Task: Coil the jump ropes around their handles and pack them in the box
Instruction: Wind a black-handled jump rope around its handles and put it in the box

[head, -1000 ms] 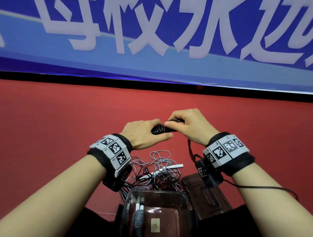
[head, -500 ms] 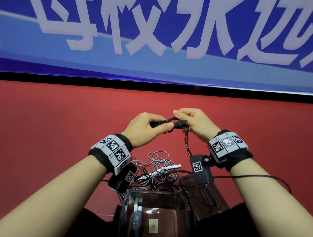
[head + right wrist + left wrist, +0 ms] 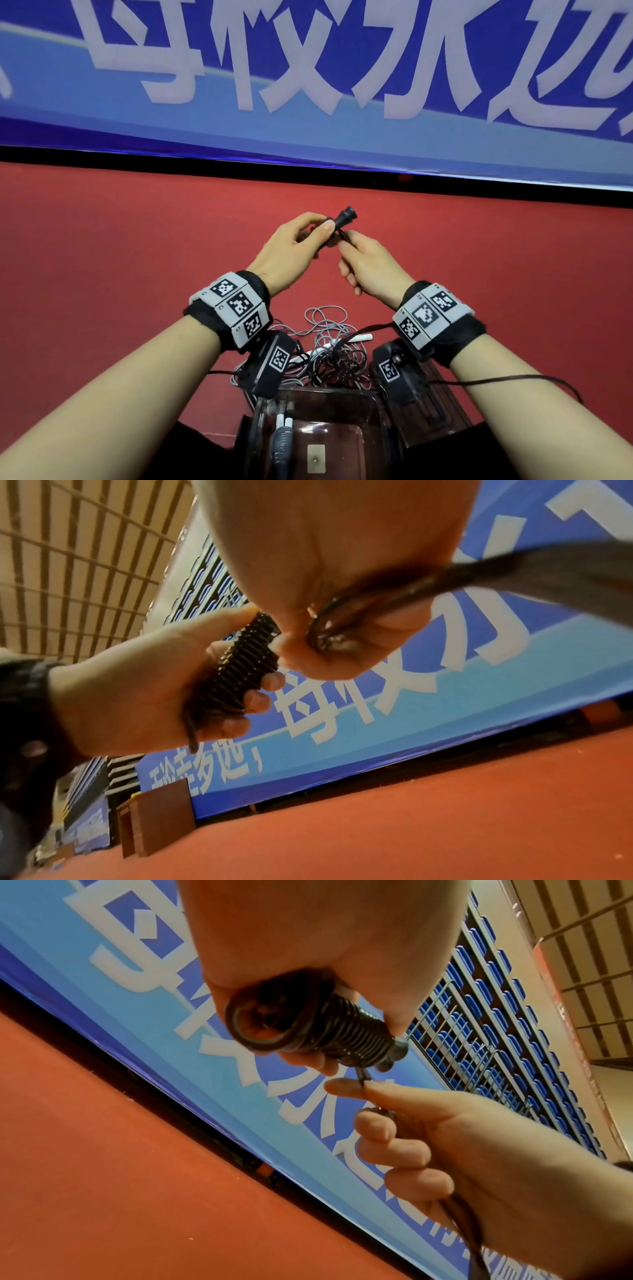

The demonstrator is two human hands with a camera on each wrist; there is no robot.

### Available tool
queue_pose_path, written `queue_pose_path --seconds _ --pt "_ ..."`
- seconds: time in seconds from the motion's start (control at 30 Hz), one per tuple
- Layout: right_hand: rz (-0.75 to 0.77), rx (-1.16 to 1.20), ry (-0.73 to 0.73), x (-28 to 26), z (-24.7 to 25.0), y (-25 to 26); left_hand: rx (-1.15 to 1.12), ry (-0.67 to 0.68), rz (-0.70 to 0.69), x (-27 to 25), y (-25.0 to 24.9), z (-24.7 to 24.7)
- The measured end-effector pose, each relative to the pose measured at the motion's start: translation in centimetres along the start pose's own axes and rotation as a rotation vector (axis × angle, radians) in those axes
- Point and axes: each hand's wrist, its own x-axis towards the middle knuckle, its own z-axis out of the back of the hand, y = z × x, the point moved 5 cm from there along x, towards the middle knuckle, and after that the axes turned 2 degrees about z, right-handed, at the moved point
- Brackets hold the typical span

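Note:
My left hand [image 3: 317, 234] grips the black jump rope handles [image 3: 344, 218], which are wound tight with black rope [image 3: 329, 1031] and held up with the tip pointing away. Just below the tip, my right hand [image 3: 346, 244] pinches the loose black rope end [image 3: 362, 1079] between thumb and forefinger. The slack runs through the right palm [image 3: 369, 607] and down past the wrist. A clear plastic box [image 3: 382, 416] sits close to me at the bottom; inside it lies a coiled grey rope with white handles [image 3: 282, 440].
A tangle of grey rope with a white handle [image 3: 358, 339] lies on the red floor [image 3: 102, 274] beyond the box. The box lid [image 3: 442, 394] rests to the right. A blue banner [image 3: 308, 68] closes off the far side.
My right hand has come off the top of the handles and dropped below them, now pinching the rope end. My left hand has tilted the handles' tip up and away.

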Motion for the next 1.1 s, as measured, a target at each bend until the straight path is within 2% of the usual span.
queue_pose_path --seconds 0.13,0.23,0.37,0.47,0.53,0.67,0.77,0.93,1.1 --pt "0.068 -0.175 0.05 -0.6 -0.5 0.5 0.137 -0.105 0.039 0.4 0.9 0.3" --pt "0.144 -0.329 0.011 -0.7 -0.3 1.1 0.258 -0.157 0.051 0.2 1.0 0.4" --pt "0.216 -0.647 -0.081 -1.1 0.8 2.3 0.469 -0.154 0.104 0.1 1.1 0.5" --pt "0.266 -0.834 -0.12 -1.7 1.0 3.1 0.53 -0.105 0.154 0.1 1.7 0.3" --pt "0.278 -0.803 -0.142 -1.8 1.3 3.3 0.632 -0.063 0.139 0.2 2.2 0.2" --pt "0.304 -0.573 -0.225 -1.4 3.0 3.4 0.84 -0.026 0.086 0.5 2.9 0.4" --pt "0.302 -0.444 -0.188 -1.4 3.2 3.8 0.934 -0.004 0.015 0.3 2.2 0.1" --pt "0.278 -0.278 -0.116 -1.2 2.9 4.0 1.036 0.109 -0.086 -0.4 1.2 -1.2" --pt "0.25 -0.154 -0.1 -0.5 3.3 3.5 1.02 0.174 -0.221 -1.3 0.0 -2.1"
